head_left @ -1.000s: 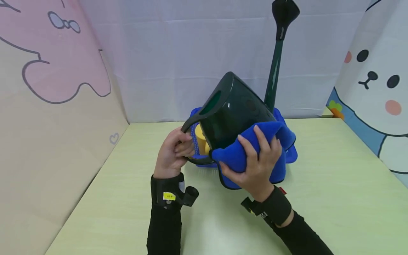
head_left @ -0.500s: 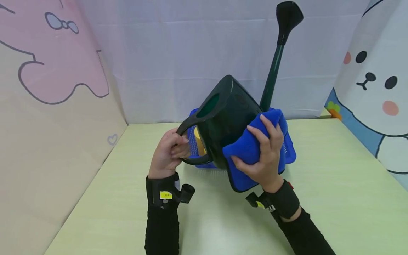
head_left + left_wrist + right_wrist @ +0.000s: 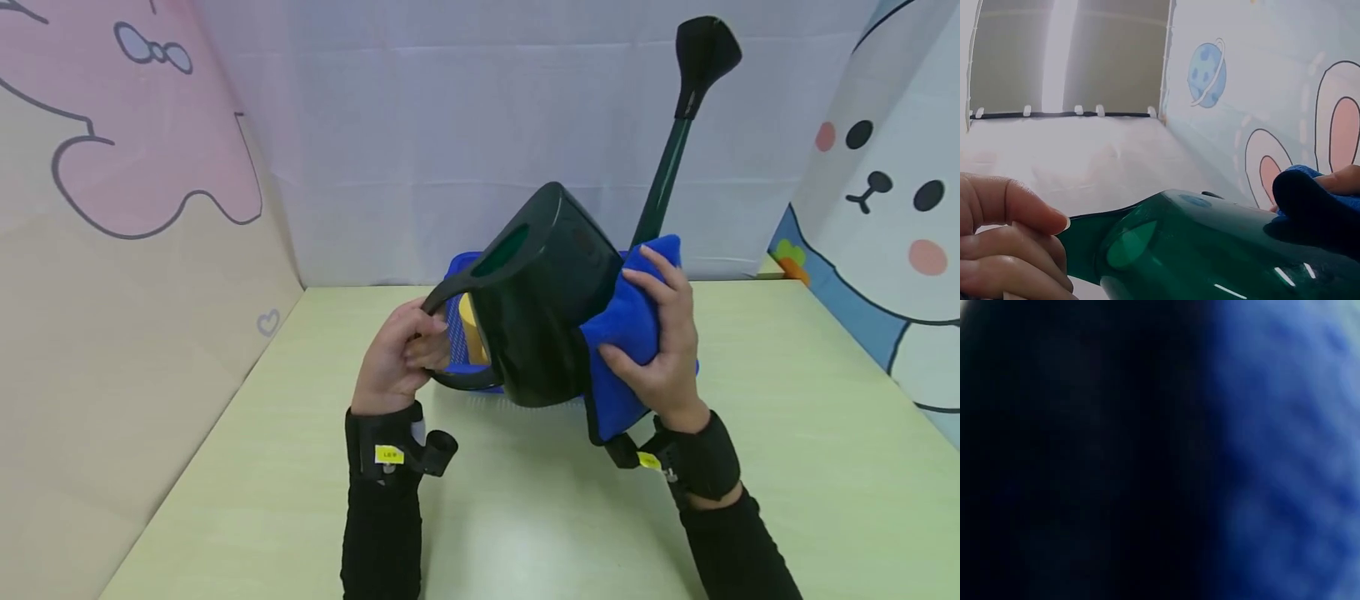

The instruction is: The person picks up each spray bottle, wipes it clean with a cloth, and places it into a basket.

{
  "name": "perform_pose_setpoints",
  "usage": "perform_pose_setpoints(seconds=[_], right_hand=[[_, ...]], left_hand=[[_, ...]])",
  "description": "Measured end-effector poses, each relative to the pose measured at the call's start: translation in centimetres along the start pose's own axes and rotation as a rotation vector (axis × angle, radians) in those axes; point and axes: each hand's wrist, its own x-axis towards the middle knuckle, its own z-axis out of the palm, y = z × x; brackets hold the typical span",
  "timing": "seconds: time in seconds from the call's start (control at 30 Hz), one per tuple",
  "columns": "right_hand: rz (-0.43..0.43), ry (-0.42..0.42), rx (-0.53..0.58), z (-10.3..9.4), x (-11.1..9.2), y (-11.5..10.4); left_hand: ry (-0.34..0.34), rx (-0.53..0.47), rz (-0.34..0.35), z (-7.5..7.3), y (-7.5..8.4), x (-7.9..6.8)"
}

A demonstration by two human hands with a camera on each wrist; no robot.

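Note:
A dark green watering can [image 3: 536, 308] is held up in the air, tilted, its long spout ending in a black sprinkler head [image 3: 705, 58] at the upper right. The left hand [image 3: 401, 354] grips its looped handle [image 3: 450, 292], fingers curled round it; the left wrist view shows this grip beside the can's opening [image 3: 1132, 244]. With the right hand [image 3: 663, 346], the person holds a blue cloth [image 3: 622, 333] with dark edging against the can's bottom end. Blurred cloth [image 3: 1291, 450] fills the right side of the right wrist view, with a dark area beside it.
Behind the can, a blue basket [image 3: 459, 265] stands on the pale green table [image 3: 247, 467], mostly hidden. Something yellow [image 3: 472, 333] shows in it. A white curtain [image 3: 420, 142] closes off the back, with cartoon-printed walls on both sides.
The right hand and cloth have moved right and up along the can, from its lower side to its bottom end. The spout's tip has shifted right and slightly down. The left hand keeps its grip.

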Motion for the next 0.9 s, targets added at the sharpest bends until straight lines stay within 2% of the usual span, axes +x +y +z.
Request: perform_pose_setpoints(seconds=[0.3,0.43,0.53,0.63,0.73,0.9], right_hand=[[-0.158,0.154,-0.311,3.4,-1.1,-2.5],[-0.282,0.171,-0.494,5.3,-2.3,-3.7],[-0.361,0.158,-0.58,6.1,-3.0,-4.0],[-0.378,0.141,-0.582,6.0,-3.0,-3.8],[-0.345,0.136,-0.522,5.2,-2.4,-3.4],[-0.201,0.116,-0.342,3.2,-1.2,-2.9]], left_hand=[[0.07,0.003,0.011,1.0,-0.8,0.8],[0.094,0.019,0.0,1.5,-1.2,1.1],[0.105,0.036,-0.007,1.7,-1.3,1.3],[0.096,0.046,-0.009,1.7,-1.5,1.4],[0.084,0.045,-0.013,1.7,-1.5,1.4],[0.079,0.049,-0.026,1.6,-1.5,1.2]])
